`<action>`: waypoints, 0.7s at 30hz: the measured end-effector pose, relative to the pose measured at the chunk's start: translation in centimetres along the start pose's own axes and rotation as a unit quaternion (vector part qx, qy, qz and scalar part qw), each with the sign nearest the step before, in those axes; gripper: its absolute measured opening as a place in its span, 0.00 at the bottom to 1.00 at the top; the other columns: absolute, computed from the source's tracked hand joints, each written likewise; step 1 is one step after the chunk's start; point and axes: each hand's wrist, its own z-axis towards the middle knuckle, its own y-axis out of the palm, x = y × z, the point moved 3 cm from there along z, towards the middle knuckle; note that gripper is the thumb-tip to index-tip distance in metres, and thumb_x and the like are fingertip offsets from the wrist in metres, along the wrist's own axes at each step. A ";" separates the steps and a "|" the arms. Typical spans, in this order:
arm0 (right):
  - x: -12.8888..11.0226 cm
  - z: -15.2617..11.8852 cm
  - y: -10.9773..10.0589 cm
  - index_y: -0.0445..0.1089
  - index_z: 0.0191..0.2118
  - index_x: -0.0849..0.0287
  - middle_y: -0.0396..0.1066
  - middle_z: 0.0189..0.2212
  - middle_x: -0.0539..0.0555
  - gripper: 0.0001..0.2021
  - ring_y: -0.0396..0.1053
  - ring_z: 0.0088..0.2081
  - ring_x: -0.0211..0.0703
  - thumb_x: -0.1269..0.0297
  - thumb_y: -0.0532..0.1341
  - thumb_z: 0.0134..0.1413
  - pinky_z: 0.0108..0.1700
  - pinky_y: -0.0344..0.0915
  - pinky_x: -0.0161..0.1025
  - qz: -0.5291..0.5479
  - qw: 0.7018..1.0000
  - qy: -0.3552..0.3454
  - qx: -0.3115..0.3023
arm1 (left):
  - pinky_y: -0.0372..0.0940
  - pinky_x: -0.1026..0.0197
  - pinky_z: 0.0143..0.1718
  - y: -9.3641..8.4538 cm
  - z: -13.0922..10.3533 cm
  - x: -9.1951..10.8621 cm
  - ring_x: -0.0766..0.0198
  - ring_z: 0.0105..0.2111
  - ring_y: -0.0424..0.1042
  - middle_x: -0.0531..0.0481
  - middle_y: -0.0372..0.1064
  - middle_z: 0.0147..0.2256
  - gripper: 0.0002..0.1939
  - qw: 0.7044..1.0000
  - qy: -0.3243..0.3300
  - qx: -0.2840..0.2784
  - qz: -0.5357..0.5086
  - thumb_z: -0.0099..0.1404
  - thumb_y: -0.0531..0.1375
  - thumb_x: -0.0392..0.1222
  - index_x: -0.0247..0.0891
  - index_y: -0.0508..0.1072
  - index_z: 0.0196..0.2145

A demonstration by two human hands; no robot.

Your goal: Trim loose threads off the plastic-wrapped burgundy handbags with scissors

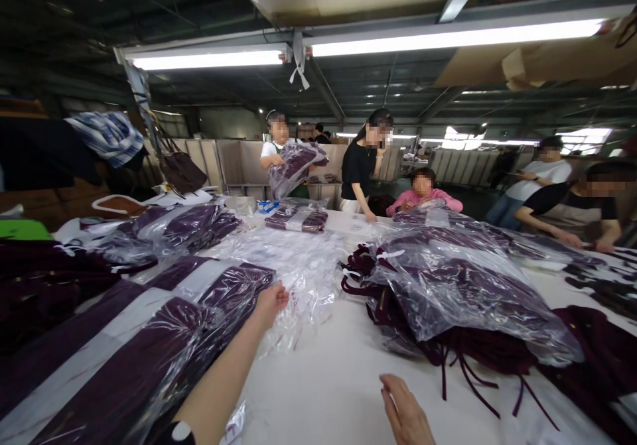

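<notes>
My left hand (273,300) reaches out over the table with its fingers curled together. It is at the edge of a loose spread of clear plastic bags (308,269), beside a stack of dark maroon garments in clear bags (149,339). What its fingers hold, if anything, I cannot make out. Low in the view, my right hand (405,408) is over the white table (318,372), fingers extended and nothing in them. To its upper right lies a pile of bagged maroon garments (448,286), with dark drawstrings (468,372) hanging from the garments underneath.
Another bagged garment (297,218) lies at the table's far side. Across from me, one person (279,150) holds a bagged garment, and another (363,160) leans a hand on the table. More people sit or stand at the right. Maroon garments (597,359) lie at the right edge.
</notes>
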 end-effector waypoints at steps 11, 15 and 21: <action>-3.3 12.7 3.0 0.65 0.41 0.58 0.70 0.34 0.56 0.11 0.70 0.36 0.41 0.65 0.47 0.60 0.39 0.68 0.36 0.013 0.995 -0.046 -0.087 | 0.64 0.60 0.37 0.0 12.4 4.2 0.62 0.31 0.68 0.42 0.65 0.30 0.10 0.981 -0.002 0.003 -0.195 0.65 0.49 0.40 0.30 0.65 0.36; -3.5 14.3 5.7 0.65 0.42 0.58 0.70 0.36 0.56 0.11 0.70 0.37 0.41 0.65 0.47 0.59 0.40 0.68 0.37 0.016 0.991 -0.034 -0.131 | 0.64 0.60 0.37 -1.7 15.1 3.7 0.62 0.32 0.68 0.41 0.65 0.32 0.12 0.974 -0.003 0.008 -0.224 0.65 0.49 0.41 0.30 0.65 0.38; -4.9 15.3 9.3 0.64 0.42 0.58 0.70 0.35 0.56 0.11 0.70 0.37 0.40 0.66 0.48 0.59 0.39 0.68 0.36 0.041 0.984 -0.028 -0.170 | 0.64 0.61 0.39 -3.8 17.0 3.0 0.62 0.34 0.68 0.41 0.65 0.34 0.12 0.963 0.008 0.014 -0.270 0.66 0.47 0.41 0.30 0.65 0.39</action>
